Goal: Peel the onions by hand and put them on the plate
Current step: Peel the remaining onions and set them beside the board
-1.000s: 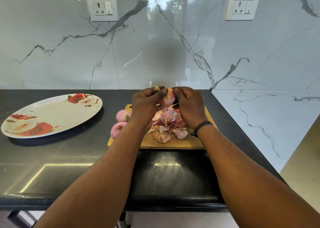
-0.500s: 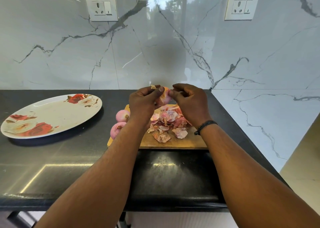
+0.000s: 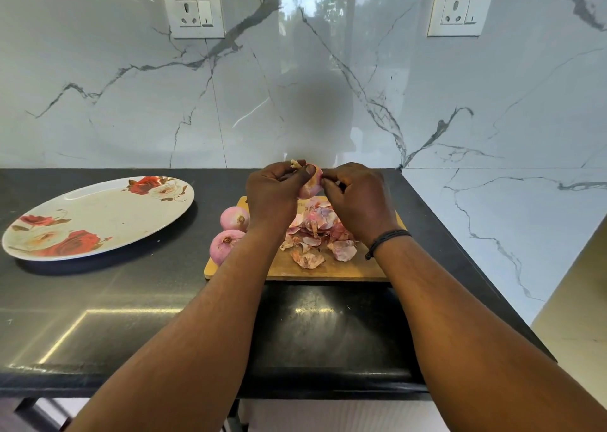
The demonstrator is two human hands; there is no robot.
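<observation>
While both hands work above the cutting board (image 3: 328, 269), the plate (image 3: 98, 216) lies well off to the board's left on the dark desk (image 3: 131, 300), flat, bare of onions. Just left of the board's near-left corner, two peeled onions (image 3: 231, 229) sit touching or nearly so, one behind the other, cut ends facing up. Above the board's far edge the left hand (image 3: 271, 198) cradles the onion in hand (image 3: 310, 185), fingers curled around it, thumb pressed on its top; a dry stub pokes out above the thumb, so its long axis seems to tilt up and away, though much is hidden. Right of that onion, the right hand (image 3: 359, 198) has its grip closed to a fingertip pinch at the onion's right flank, seemingly on a flap of skin; the flap itself is too small to tell. Loose skins (image 3: 317, 234) heap on the board beneath both hands. Judgement: peeling step, mid-task; the coming pull runs rightward off the onion. The left hand is nearer the plate for transfer.
</observation>
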